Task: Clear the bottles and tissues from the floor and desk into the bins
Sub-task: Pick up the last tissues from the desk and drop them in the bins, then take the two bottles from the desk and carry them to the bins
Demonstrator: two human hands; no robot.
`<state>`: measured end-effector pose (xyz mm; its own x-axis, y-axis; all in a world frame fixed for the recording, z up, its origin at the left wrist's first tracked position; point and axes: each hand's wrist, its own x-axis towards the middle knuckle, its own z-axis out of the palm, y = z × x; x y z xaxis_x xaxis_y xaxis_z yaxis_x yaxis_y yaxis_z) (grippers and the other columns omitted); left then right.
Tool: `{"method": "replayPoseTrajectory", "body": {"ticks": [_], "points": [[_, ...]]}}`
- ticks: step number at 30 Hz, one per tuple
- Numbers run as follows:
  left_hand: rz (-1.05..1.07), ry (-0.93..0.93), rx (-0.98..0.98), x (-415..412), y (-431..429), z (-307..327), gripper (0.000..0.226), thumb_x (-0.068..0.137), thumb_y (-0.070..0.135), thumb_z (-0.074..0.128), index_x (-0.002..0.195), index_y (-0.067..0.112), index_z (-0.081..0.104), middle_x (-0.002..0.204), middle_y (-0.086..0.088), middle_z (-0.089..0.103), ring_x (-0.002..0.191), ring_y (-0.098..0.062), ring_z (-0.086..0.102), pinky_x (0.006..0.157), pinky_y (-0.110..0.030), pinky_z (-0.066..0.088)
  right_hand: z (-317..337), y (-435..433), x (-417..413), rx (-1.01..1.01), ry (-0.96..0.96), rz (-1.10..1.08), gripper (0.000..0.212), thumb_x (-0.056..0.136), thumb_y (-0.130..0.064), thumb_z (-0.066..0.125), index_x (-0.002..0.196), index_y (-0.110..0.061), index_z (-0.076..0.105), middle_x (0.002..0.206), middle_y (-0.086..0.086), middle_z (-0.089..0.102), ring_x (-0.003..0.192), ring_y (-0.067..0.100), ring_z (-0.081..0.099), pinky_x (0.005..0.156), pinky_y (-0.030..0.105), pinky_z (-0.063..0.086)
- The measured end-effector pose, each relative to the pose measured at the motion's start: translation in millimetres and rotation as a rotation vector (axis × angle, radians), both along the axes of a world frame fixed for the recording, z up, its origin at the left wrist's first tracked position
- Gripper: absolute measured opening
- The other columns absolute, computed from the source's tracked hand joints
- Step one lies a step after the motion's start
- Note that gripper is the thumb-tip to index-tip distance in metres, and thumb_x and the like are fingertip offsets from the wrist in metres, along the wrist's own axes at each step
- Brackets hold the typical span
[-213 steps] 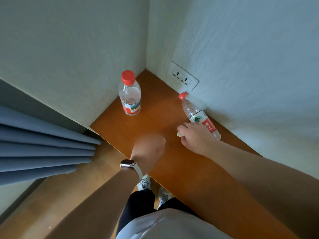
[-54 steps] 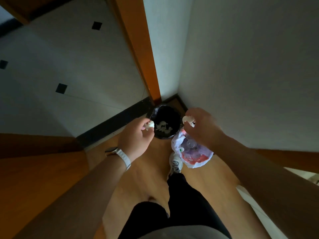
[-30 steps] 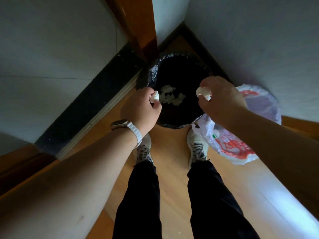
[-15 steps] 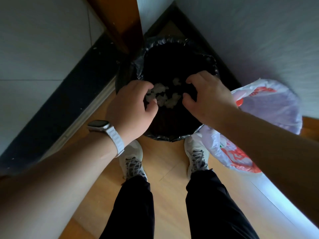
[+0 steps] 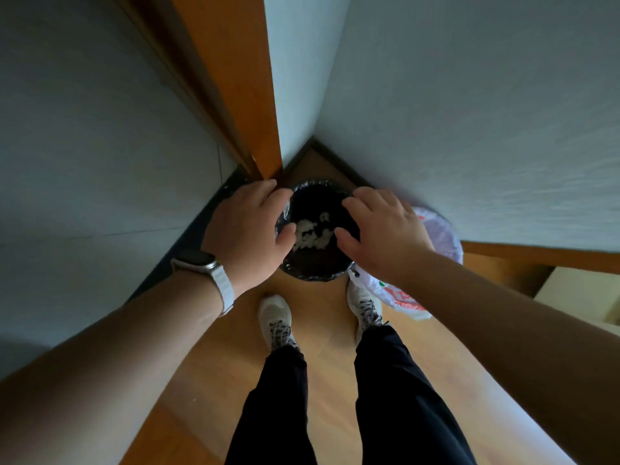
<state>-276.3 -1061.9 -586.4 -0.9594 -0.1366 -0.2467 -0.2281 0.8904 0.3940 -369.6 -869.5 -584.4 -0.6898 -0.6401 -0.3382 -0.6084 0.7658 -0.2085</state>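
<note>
A round bin lined with a black bag (image 5: 315, 268) stands on the floor in the corner, with several crumpled white tissues (image 5: 312, 233) lying at its bottom. My left hand (image 5: 248, 229) hovers over the bin's left rim, fingers spread and empty. Over the right rim my right hand (image 5: 382, 229) is held the same way, palm down, holding nothing. A second bin with a white and red plastic bag (image 5: 399, 297) sits just right of the black one, mostly hidden by my right forearm. No bottles are visible.
My two feet in light sneakers (image 5: 276, 322) stand on the wooden floor right before the bins. A wooden door frame (image 5: 235, 78) rises behind the black bin. White walls close the corner. A pale box (image 5: 583, 293) lies at the far right.
Both hands let go of their tissue wads, which now lie in the black bin. The hands have opened and risen a little, and the view has pulled back from the bin.
</note>
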Motion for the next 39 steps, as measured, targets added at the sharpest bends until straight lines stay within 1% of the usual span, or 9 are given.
{"method": "replayPoseTrajectory", "body": {"ticks": [3,7,11,13,17,21,31,36,39], "points": [[-0.027,0.043,-0.023,6.7,-4.5,65.1,0.048,0.093,0.036,0.056,0.135,0.014,0.053,0.139,-0.007,0.052,0.130,-0.026,0.046,0.100,-0.040,0.042,64.7,-2.4,5.1,-0.009,0.050,-0.018,0.048,0.084,-0.048,0.051,0.119,-0.016,0.061,0.124,0.006,0.059,0.110,0.031,0.055,0.091,0.046,0.045],[-0.099,0.162,-0.067,12.1,-10.7,147.7,0.045,0.091,0.035,0.059,0.131,0.014,0.056,0.135,-0.008,0.056,0.125,-0.026,0.049,0.094,-0.042,0.046,142.0,3.1,13.4,0.003,0.093,-0.033,0.056,0.084,-0.054,0.038,0.122,-0.019,0.057,0.125,0.006,0.058,0.113,0.030,0.053,0.094,0.045,0.043],[-0.167,0.237,-0.084,14.5,-8.7,217.6,0.044,0.091,0.035,0.057,0.131,0.014,0.056,0.136,-0.009,0.054,0.124,-0.028,0.049,0.091,-0.045,0.047,213.6,18.3,33.1,-0.018,0.180,-0.078,0.047,0.084,-0.051,0.043,0.115,-0.018,0.059,0.117,0.005,0.059,0.108,0.029,0.055,0.089,0.041,0.043],[-0.198,0.264,-0.097,15.8,-1.5,247.4,0.045,0.091,0.035,0.055,0.130,0.014,0.056,0.135,-0.010,0.055,0.124,-0.029,0.049,0.093,-0.045,0.046,247.5,28.7,42.8,-0.023,0.205,-0.104,0.049,0.084,-0.051,0.040,0.113,-0.017,0.060,0.116,0.005,0.059,0.108,0.029,0.055,0.090,0.041,0.043],[-0.275,0.321,-0.099,17.5,23.6,300.0,0.046,0.089,0.036,0.053,0.129,0.013,0.058,0.133,-0.012,0.056,0.123,-0.031,0.050,0.094,-0.045,0.044,310.1,60.5,53.8,-0.053,0.247,-0.155,0.054,0.086,-0.052,0.035,0.119,-0.016,0.059,0.127,0.008,0.057,0.115,0.032,0.054,0.094,0.045,0.042],[-0.387,0.381,-0.137,11.0,56.6,345.2,0.047,0.090,0.039,0.050,0.128,0.013,0.059,0.132,-0.012,0.056,0.123,-0.031,0.051,0.097,-0.044,0.044,362.0,106.2,61.0,-0.005,0.345,-0.218,0.051,0.091,-0.054,0.044,0.130,-0.021,0.051,0.138,0.004,0.050,0.124,0.027,0.047,0.101,0.043,0.038],[-0.640,0.566,-0.152,-5.6,218.7,424.3,0.049,0.087,0.040,0.050,0.128,0.015,0.060,0.131,-0.012,0.058,0.116,-0.034,0.055,0.092,-0.047,0.048,451.2,271.2,130.9,-0.030,0.526,-0.484,0.050,0.092,-0.054,0.042,0.131,-0.024,0.050,0.134,0.001,0.052,0.121,0.026,0.049,0.094,0.044,0.043],[-0.755,0.675,-0.132,20.7,330.7,453.4,0.047,0.088,0.041,0.048,0.126,0.017,0.061,0.128,-0.012,0.061,0.115,-0.033,0.056,0.090,-0.047,0.049,480.4,369.1,183.9,-0.020,0.557,-0.597,0.051,0.095,-0.056,0.032,0.137,-0.030,0.041,0.143,-0.002,0.043,0.132,0.024,0.039,0.105,0.045,0.034],[-0.820,0.696,-0.119,40.3,397.1,468.9,0.047,0.089,0.043,0.045,0.126,0.018,0.061,0.128,-0.011,0.061,0.116,-0.031,0.057,0.088,-0.047,0.050,492.9,429.2,219.0,-0.023,0.577,-0.645,0.052,0.095,-0.056,0.033,0.138,-0.027,0.042,0.143,0.000,0.043,0.131,0.025,0.039,0.106,0.045,0.034]]}}
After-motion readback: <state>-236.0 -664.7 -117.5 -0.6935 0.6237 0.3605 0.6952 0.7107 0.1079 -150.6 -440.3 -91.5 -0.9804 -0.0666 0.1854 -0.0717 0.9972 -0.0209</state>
